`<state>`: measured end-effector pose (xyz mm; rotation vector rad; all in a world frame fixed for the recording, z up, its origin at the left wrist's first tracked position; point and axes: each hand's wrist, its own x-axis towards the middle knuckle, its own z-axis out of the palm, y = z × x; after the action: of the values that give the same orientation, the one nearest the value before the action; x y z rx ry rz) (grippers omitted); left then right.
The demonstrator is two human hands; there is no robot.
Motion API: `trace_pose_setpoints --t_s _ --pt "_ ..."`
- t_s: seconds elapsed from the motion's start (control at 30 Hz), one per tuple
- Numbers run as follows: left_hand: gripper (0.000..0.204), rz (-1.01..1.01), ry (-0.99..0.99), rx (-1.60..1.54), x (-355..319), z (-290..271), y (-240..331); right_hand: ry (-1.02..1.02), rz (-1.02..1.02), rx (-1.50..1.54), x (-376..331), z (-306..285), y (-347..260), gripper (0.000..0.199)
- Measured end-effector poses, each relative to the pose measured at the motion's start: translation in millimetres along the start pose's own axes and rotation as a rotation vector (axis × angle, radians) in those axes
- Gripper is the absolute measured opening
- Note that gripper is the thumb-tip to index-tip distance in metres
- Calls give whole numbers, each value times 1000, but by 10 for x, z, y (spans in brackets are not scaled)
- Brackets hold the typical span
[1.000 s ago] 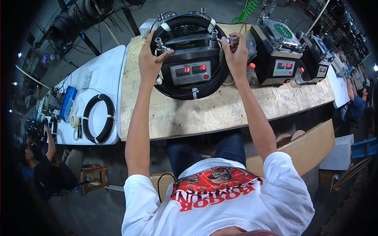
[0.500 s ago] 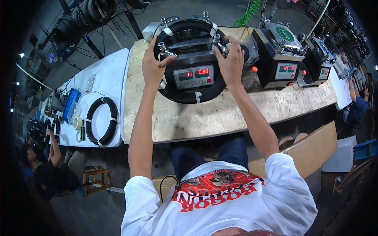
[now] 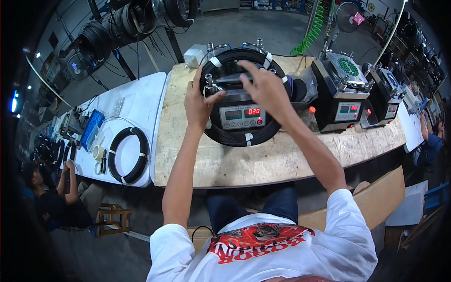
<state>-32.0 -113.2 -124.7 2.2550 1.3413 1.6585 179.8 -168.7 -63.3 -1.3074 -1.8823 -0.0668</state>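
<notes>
A black machine (image 3: 242, 117) with a grey panel and red digits stands on the wooden workbench (image 3: 263, 162). A black cable coil (image 3: 235, 139) with white tape bands is looped around the machine. My left hand (image 3: 199, 101) grips the machine's upper left corner, thumb curled by a metal knob (image 3: 209, 87). My right hand (image 3: 265, 89) lies across the middle of the machine's top, fingers spread, holding nothing that I can make out.
Two similar machines (image 3: 340, 94) (image 3: 387, 91) stand to the right on the bench. A white table (image 3: 136, 108) at left carries another black coil (image 3: 129, 155) and small tools. A person (image 3: 51, 197) sits at far left, another (image 3: 430, 141) at far right. More coils hang at the back.
My right hand has left the machine's upper right corner and moved to the middle of its top. My left hand stays at the upper left corner.
</notes>
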Motion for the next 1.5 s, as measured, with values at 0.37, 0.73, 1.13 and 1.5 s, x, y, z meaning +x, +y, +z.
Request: trace_pose_setpoints --t_s 0.37,0.73,1.13,1.5 --pt "101 -20 -12 3 22 32 28 -686 -26 -94 1819 129 1060 32" --pt "102 -22 -11 -24 20 106 73 -735 -101 -325 1900 353 1194 18" --pt "96 72 80 84 49 -77 177 119 263 90 1248 348 879 23" --pt "26 225 -445 -14 1782 369 83 214 244 1 1131 166 647 18"
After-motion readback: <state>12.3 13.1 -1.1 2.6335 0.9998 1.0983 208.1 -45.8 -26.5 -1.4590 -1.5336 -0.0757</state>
